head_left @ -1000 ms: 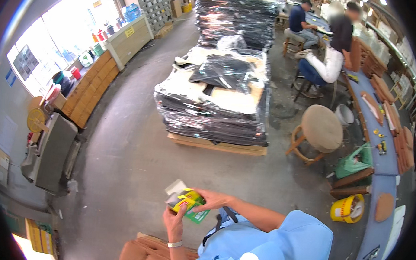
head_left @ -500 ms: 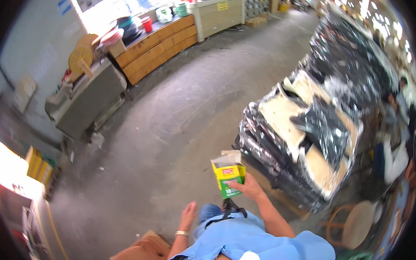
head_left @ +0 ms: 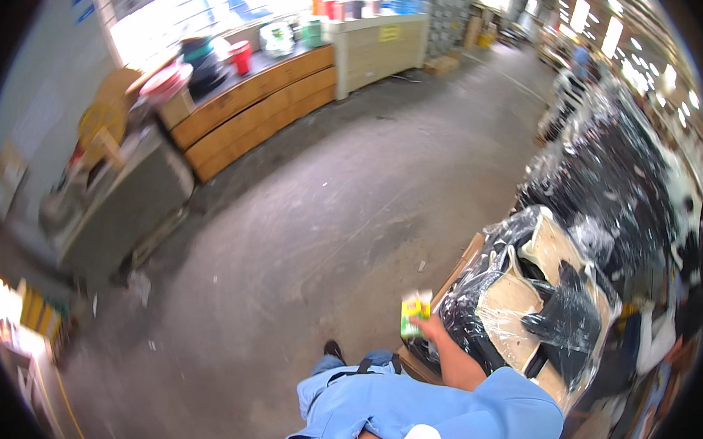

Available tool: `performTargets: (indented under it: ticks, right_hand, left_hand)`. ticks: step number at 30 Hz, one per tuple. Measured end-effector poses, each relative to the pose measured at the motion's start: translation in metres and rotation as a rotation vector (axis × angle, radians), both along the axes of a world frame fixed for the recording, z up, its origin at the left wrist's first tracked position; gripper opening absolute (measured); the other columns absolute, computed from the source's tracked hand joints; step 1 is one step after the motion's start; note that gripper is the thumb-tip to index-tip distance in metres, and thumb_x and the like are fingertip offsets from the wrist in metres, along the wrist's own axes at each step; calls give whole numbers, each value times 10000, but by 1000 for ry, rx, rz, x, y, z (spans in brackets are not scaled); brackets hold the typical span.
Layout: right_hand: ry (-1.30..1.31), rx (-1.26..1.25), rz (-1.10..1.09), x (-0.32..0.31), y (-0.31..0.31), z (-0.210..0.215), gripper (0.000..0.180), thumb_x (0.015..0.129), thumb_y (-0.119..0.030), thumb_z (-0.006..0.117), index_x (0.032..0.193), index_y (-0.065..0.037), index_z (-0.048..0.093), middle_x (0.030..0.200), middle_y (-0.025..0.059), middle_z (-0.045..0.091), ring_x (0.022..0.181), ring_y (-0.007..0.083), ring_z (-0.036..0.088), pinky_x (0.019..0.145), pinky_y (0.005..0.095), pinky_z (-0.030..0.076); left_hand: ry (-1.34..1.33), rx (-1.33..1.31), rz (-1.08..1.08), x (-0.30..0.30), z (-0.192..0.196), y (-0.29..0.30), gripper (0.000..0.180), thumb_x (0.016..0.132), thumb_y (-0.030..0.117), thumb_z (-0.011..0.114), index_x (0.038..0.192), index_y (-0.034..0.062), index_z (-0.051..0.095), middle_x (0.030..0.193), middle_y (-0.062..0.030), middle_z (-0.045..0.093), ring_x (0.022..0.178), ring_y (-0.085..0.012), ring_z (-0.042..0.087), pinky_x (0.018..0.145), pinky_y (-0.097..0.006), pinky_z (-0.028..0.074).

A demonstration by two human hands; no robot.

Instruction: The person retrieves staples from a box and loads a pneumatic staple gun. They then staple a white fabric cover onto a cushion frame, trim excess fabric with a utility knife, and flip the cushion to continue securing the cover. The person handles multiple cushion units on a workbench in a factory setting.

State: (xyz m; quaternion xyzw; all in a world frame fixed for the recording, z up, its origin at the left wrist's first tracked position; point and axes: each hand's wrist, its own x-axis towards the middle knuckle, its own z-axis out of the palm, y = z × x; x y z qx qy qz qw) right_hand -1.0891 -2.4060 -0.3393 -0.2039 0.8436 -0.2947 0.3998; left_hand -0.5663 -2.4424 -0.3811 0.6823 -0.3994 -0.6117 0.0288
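Observation:
A small yellow and green cardboard box [head_left: 412, 307] is held out low in front of me. My right hand [head_left: 431, 328] grips it with the fingers wrapped round its near side, so part of the box is covered. Close by on the right stands a plastic-wrapped stack of cream and black pieces [head_left: 512, 309], its near edge beside the hand. Nowhere in the picture does my left hand show.
Farther right runs a taller black plastic-wrapped pile [head_left: 605, 164]. A wooden drawer cabinet [head_left: 254, 109] stands at the far left below a window, with a red cup [head_left: 240, 55] on top. A grey bench [head_left: 125, 202] is nearer. Concrete floor [head_left: 305, 210] lies between.
My right hand and the box have shifted to the right, nearer the wrapped stack. My left hand has dropped out of view. The brown padded thing at lower left is gone from sight.

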Motion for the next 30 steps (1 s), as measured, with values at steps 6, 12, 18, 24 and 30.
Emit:
performTargets:
  ticks: [6, 12, 18, 24, 30]
  right_hand:
    - [-220, 272, -388, 86, 62, -33, 672, 696, -476, 894, 1196, -58, 730, 1152, 146, 749, 1073, 280, 716, 916, 410, 551]
    - [-157, -47, -432, 22, -21, -94, 751, 701, -489, 888, 1281, -59, 683, 1208, 168, 723, 1136, 296, 694, 946, 417, 547]
    - [207, -42, -352, -278, -350, 2, 658, 775, -444, 820, 1266, -38, 657, 1180, 203, 715, 1099, 354, 690, 917, 454, 538]
    - [334, -448, -248, -547, -614, 137, 662, 803, -463, 841, 1279, -50, 641, 1168, 134, 737, 1091, 258, 702, 916, 396, 540]
    - [230, -387, -394, -689, -715, 98, 679, 785, -458, 850, 1286, -51, 637, 1168, 153, 733, 1086, 288, 701, 914, 408, 539]
  left_hand:
    - [128, -93, 3, -125, 38, -274, 548, 899, 403, 703, 1254, -14, 689, 1153, -199, 741, 1058, -262, 698, 882, -383, 544]
    - [116, -48, -168, -276, 22, -428, 523, 889, 382, 707, 1229, -14, 705, 1129, -196, 749, 1039, -254, 704, 869, -380, 549]
    - [-43, -219, -551, -360, -4, -559, 497, 879, 362, 712, 1205, -13, 721, 1106, -193, 758, 1019, -246, 710, 856, -377, 553]
    - [-120, -202, -804, -467, -58, -673, 471, 869, 341, 716, 1180, -13, 737, 1082, -190, 766, 1000, -238, 715, 844, -374, 557]
    - [11, -229, -568, -710, -48, -876, 444, 874, 323, 713, 1178, 1, 747, 1041, -184, 775, 952, -236, 730, 840, -362, 562]
